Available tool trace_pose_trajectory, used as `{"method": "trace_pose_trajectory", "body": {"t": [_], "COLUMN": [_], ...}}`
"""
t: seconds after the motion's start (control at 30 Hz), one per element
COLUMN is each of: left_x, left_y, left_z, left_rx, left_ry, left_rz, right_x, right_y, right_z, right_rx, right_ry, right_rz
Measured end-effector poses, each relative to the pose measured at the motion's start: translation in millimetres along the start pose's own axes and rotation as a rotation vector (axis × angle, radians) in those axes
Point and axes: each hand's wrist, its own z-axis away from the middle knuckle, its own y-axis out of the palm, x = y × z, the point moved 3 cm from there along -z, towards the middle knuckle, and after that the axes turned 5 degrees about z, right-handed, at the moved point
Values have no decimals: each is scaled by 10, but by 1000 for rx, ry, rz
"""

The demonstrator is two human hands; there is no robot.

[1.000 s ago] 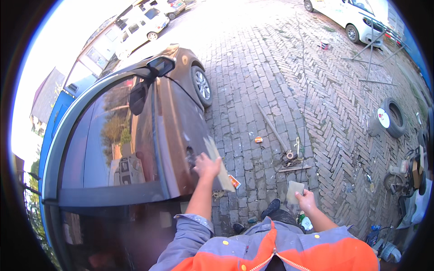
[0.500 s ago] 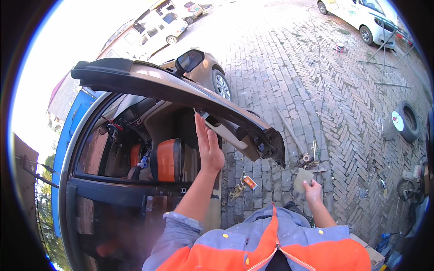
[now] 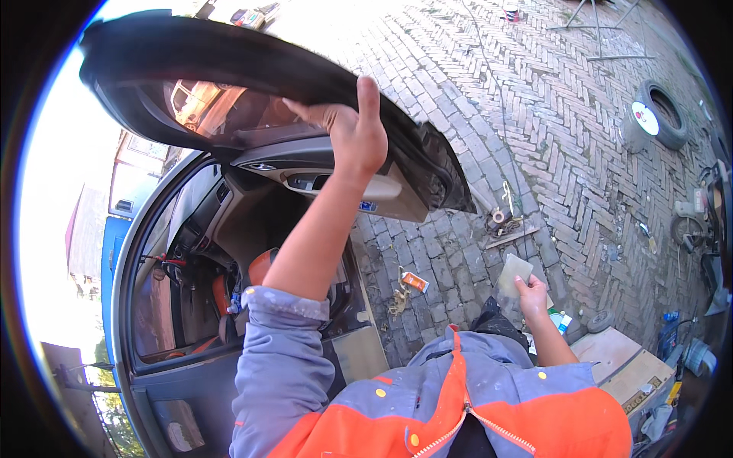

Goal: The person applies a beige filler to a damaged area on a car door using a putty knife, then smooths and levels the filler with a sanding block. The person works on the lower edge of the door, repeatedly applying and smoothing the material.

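Observation:
My left hand is raised, fingers apart, at the dark frame of an open brown car door, beside its window. Whether all its fingertips touch the door I cannot tell. Below lie the door's beige inner panel and the car's interior, with an orange-trimmed seat partly behind my forearm. My right hand, low on the right, grips a thin, pale, rectangular plate between thumb and fingers, held above the brick paving.
An orange packet and a tape roll on a board lie on the brick ground. At right are a tyre, a bucket, a metal stand, a wooden box and assorted clutter.
The door has swung open from closed and now stands higher in view. My left hand moved from the handle up to the door frame, fingers spreading. My right hand still holds the plate.

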Motion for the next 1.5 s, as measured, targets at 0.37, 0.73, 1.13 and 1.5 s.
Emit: {"method": "trace_pose_trajectory", "body": {"t": [0.37,0.73,1.13,1.5], "left_x": [799,882,611,1282], "left_y": [1044,950,-818,-3044], "left_z": [-2048,-1735,2650,4691], "left_rx": [241,12,773,-755], "left_ry": [58,200,-796,-1306], "left_rz": [-499,-478,-18,339], "right_x": [-256,96,1015,212], "right_y": [-427,-531,1394,2690], "right_z": [-13,-45,562,259], "right_rx": [-197,-210,541,671], "right_ry": [47,83,26,293], "right_rz": [-17,-121,233,903]}}
